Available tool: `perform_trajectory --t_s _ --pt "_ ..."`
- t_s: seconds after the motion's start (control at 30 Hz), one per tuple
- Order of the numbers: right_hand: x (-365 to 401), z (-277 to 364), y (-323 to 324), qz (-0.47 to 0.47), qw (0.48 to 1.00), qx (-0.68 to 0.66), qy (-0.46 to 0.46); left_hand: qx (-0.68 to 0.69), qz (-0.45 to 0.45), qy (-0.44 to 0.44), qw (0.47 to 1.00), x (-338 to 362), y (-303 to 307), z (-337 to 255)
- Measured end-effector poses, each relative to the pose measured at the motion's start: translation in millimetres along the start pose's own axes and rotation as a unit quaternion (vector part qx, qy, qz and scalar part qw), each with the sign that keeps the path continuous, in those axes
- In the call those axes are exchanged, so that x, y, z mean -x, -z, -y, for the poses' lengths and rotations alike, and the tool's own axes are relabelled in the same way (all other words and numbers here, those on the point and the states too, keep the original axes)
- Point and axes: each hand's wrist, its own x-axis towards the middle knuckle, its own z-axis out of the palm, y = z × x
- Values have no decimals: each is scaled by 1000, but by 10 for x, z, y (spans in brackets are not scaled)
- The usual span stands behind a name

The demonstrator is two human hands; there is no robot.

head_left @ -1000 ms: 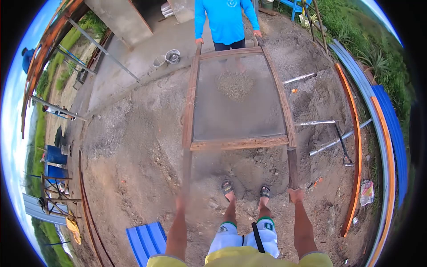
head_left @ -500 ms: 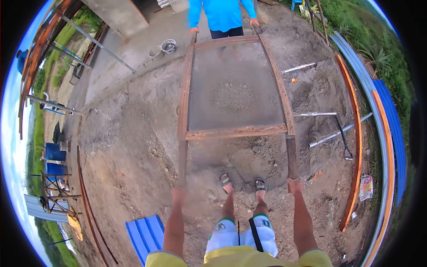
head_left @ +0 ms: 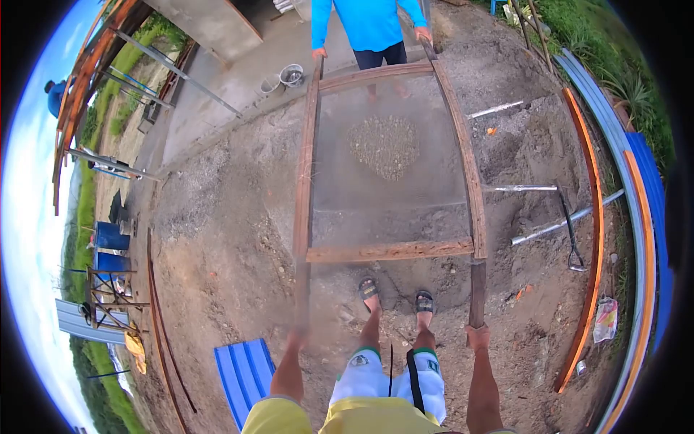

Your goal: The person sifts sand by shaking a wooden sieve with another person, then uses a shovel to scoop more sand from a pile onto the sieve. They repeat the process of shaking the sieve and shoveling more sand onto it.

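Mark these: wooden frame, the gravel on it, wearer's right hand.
wooden frame (head_left: 390, 251): head view, middle of the crossbar nearest the wearer
gravel (head_left: 384, 146): head view, centre of the patch
right hand (head_left: 477, 337): head view, middle of the hand

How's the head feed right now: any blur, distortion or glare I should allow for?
Head view, bottom: left hand hazy, right hand clearer; head view, right: the orange beam looks bowed by wide-angle distortion; head view, left: bright sky nearly washed out.
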Motion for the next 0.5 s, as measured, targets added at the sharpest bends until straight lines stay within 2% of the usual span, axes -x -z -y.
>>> perform_trajectory --t_s 0.07,0.13,0.17,0.2,0.23,0.27,0.3,0.33,0.4,0.43,0.47,0.5 --pt "-37 -83 65 1 1000 -14 6 33 -25 -37 998 137 34 -78" --pt "-58 -132 115 34 998 -53 6 74 -1 11 997 304 155 -160" --pt "-116 -114 182 30 997 -63 18 99 32 83 991 355 316 -468" --pt "-207 -43 242 29 996 -74 32 106 2 118 987 365 332 -678" --pt "-266 30 289 30 995 -86 45 101 -51 92 989 336 265 -800" --pt "-338 116 377 15 995 -80 62 138 -36 55 988 356 305 -927" --pt "-425 211 524 -2 994 -75 78 79 -21 70 994 217 156 -962" --pt "-538 271 682 0 997 -34 72 73 -21 14 997 267 144 -1151" --pt "-842 301 994 -23 996 34 77 77 63 62 993 430 278 -1764" --pt "-991 261 1162 -45 993 63 90 78 32 40 996 396 -25 -1810" --pt "-1065 324 1361 -47 994 34 94 78 -1 14 997 308 -299 -1873" --pt "-1121 406 1603 -48 994 6 97 113 38 23 993 402 -320 -2113"
